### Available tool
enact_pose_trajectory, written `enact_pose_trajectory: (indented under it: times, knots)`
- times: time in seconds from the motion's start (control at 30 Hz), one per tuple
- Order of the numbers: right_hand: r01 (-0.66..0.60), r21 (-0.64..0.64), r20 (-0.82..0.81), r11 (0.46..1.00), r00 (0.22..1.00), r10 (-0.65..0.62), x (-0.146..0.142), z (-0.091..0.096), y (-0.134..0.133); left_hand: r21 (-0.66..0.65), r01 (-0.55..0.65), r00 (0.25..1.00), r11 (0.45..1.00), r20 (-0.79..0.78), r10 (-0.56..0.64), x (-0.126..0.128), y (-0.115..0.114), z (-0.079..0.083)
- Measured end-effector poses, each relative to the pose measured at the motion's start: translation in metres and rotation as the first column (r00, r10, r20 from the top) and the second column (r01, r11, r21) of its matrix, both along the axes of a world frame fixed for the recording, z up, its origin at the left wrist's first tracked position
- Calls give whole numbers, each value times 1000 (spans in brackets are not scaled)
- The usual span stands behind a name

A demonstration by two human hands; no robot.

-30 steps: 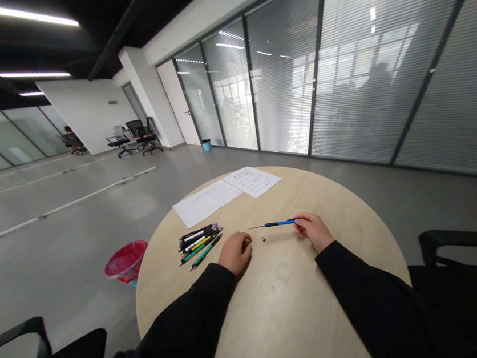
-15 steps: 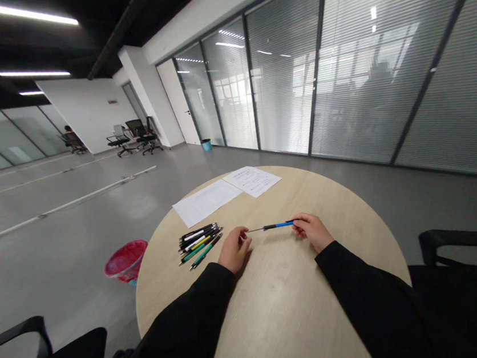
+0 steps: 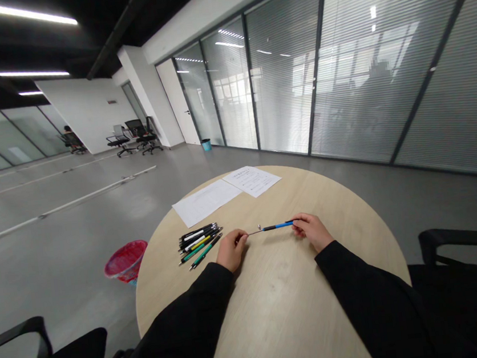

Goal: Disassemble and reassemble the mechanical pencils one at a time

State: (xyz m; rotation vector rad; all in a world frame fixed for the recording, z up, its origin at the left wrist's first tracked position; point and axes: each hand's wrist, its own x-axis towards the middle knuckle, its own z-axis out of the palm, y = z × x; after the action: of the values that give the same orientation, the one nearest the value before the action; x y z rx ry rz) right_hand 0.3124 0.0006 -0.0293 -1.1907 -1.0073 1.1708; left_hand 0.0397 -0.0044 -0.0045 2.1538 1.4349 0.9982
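Observation:
My right hand (image 3: 312, 230) is closed on the rear end of a blue pen (image 3: 277, 226) held just above the round wooden table (image 3: 287, 300). A thin bare rod sticks out of the pen toward the left. A small silvery piece (image 3: 259, 226) sits on that rod. My left hand (image 3: 230, 250) rests on the table with its fingertips pinched at the rod's far end. Several pens (image 3: 200, 242), black, white, yellow and green, lie in a bunch just left of my left hand.
Two printed paper sheets (image 3: 227, 192) lie at the table's far side. A red waste bin (image 3: 126, 262) stands on the floor to the left. Black chair arms (image 3: 464, 236) flank the table on both sides. Office chairs stand far back.
My left hand has slid right to the pen's thin end. The small part that lay on the table between my hands is gone from there, and a small piece now sits on the rod.

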Motion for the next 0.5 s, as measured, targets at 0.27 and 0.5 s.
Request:
enact_pose_trajectory:
  times: [0.27, 0.5]
  knots:
    - [91, 31, -26, 995, 996, -90, 10, 2, 3, -59, -55, 994, 997, 92, 61, -3, 2, 0]
    - [337, 115, -3, 934, 941, -339, 32, 0, 11, -21, -135, 984, 991, 115, 136, -7, 6, -1]
